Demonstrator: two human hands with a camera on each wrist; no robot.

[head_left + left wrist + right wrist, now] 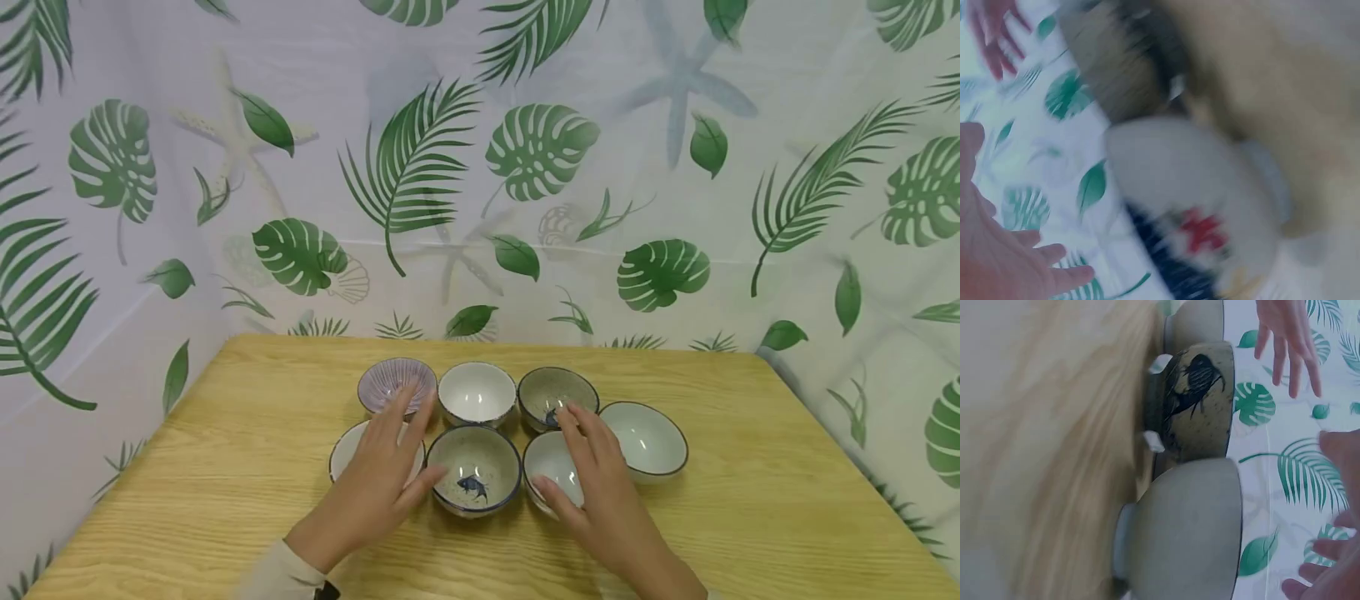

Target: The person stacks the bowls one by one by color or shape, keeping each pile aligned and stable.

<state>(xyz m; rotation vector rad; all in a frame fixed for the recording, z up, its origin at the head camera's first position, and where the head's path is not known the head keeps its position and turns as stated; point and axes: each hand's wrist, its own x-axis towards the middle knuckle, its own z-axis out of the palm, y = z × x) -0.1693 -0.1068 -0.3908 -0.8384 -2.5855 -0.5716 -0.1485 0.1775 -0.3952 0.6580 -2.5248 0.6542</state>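
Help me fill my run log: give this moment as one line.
seven bowls: grouped on wood-grain table | left hand: above bowls, holding nothing | right hand: above bowls, holding nothing

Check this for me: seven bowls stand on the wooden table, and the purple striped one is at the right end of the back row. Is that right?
Not quite: the purple striped bowl is at the left end of the back row, as the head view shows.
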